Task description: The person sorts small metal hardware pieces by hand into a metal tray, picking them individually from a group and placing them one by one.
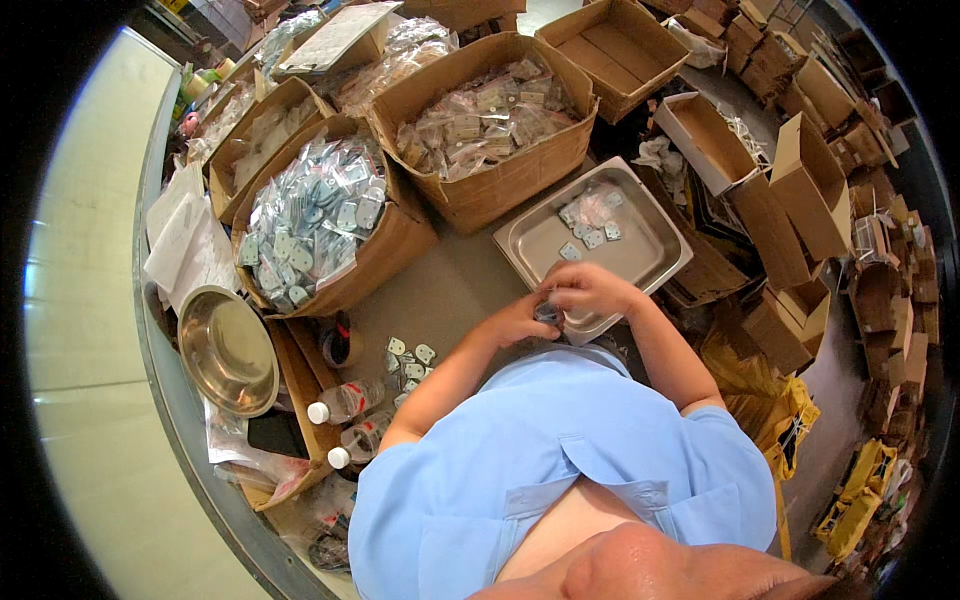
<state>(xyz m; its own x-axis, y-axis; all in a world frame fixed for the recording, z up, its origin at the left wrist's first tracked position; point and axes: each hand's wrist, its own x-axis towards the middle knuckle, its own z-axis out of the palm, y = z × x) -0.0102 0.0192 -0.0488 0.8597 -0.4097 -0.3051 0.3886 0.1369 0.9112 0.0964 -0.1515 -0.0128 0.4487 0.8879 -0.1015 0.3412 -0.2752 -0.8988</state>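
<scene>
My left hand (518,320) and my right hand (590,289) meet in front of my body, at the near left edge of a shallow metal tray (655,215). Between them is a small dark, shiny thing (547,313), mostly covered by fingers; its kind does not show. Both hands have bent, closed fingers, the left around this thing and the right pressed over its top. Inside the tray lie several small metal plates with holes (592,238) and some transparent plastic bags (603,196). More loose metal plates (412,367) rest on the table left of my left forearm.
Cardboard boxes of bagged metal plates (315,215) and bagged parts (490,120) stand beyond my hands. A steel bowl (228,350) and plastic bottles (352,401) are at left. Empty cartons (612,50) and yellow sacks (765,400) crowd the back and right.
</scene>
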